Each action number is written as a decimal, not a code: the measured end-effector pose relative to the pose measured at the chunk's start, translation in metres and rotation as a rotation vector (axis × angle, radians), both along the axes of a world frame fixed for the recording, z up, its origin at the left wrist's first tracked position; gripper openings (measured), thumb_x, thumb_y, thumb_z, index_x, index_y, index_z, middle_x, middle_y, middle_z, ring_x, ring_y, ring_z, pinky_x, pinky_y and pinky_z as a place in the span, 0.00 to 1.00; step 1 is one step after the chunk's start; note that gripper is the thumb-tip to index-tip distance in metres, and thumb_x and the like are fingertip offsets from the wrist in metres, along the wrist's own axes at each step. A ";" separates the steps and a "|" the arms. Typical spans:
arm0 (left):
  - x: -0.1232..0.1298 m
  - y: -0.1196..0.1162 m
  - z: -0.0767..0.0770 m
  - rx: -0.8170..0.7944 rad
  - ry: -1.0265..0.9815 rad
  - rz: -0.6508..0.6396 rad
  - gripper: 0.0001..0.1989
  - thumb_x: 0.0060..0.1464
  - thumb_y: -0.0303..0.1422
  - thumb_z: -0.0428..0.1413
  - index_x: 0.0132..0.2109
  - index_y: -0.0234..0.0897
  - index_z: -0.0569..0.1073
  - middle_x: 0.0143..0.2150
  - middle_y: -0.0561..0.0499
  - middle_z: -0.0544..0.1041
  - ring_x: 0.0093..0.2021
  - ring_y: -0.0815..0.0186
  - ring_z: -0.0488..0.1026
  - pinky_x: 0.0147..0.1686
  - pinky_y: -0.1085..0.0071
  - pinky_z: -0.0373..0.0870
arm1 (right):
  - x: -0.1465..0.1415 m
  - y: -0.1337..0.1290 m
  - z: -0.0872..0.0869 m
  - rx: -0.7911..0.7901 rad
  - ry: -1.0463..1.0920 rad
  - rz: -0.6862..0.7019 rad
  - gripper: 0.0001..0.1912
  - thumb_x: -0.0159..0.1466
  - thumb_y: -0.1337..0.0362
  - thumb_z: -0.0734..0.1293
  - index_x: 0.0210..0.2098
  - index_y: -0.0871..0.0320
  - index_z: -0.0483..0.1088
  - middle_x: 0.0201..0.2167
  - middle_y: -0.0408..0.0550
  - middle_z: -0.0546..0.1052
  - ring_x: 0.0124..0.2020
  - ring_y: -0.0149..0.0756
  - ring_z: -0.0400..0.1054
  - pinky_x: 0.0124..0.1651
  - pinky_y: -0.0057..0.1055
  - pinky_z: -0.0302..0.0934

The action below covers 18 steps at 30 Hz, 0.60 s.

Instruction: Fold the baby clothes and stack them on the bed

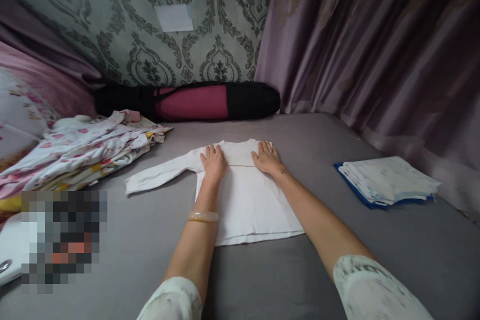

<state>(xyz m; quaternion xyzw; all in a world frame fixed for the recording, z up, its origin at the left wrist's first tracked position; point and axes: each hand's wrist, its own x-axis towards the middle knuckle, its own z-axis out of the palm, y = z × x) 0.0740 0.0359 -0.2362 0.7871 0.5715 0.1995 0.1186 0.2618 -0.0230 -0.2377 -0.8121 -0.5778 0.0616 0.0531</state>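
A white shirt point(247, 200) is lying flat on a gray bed point(337, 280), right in front of the person. Both hands are resting on the top part of it, palms down. The left hand point(214, 161) is pressing near one shoulder, and its fingers are a little apart. The right hand point(267, 158) is lying near the other shoulder, with its thumb away from its other fingers. Neither hand is pinching the cloth. Most of the shirt's body is lying between the two arms and nearer to the person than the hands are. One long sleeve is stretching out to the left, past the left hand. The other sleeve is not showing. A bangle point(203, 216) is circling the left arm.

Well apart from the right hand, a stack of folded cloths point(390, 177) is sitting on the right side of the bed. A heap of printed clothes point(90, 147) is lying on the left. A long black and red bag point(195, 102) is resting at the back, by the patterned wall point(221, 20).
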 end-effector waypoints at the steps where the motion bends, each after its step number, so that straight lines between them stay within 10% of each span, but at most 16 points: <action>1: 0.001 -0.001 0.005 0.045 -0.013 -0.005 0.23 0.59 0.27 0.44 0.60 0.35 0.64 0.66 0.34 0.61 0.67 0.48 0.53 0.63 0.44 0.46 | -0.005 0.000 0.003 0.021 -0.015 0.007 0.34 0.70 0.55 0.48 0.69 0.72 0.45 0.70 0.60 0.45 0.71 0.47 0.34 0.69 0.46 0.29; 9: 0.012 -0.008 0.018 -0.069 -0.042 -0.235 0.19 0.53 0.22 0.47 0.50 0.37 0.70 0.48 0.39 0.76 0.51 0.53 0.72 0.49 0.63 0.65 | -0.065 0.007 0.005 0.046 0.082 0.396 0.32 0.69 0.60 0.46 0.69 0.68 0.45 0.71 0.53 0.45 0.71 0.42 0.34 0.69 0.43 0.29; 18: 0.005 -0.003 0.003 -0.085 -0.176 -0.234 0.21 0.54 0.19 0.45 0.52 0.36 0.71 0.55 0.40 0.73 0.56 0.55 0.69 0.56 0.63 0.62 | -0.058 0.002 0.000 0.041 0.107 0.292 0.33 0.70 0.57 0.45 0.69 0.69 0.46 0.71 0.54 0.45 0.71 0.41 0.35 0.69 0.42 0.29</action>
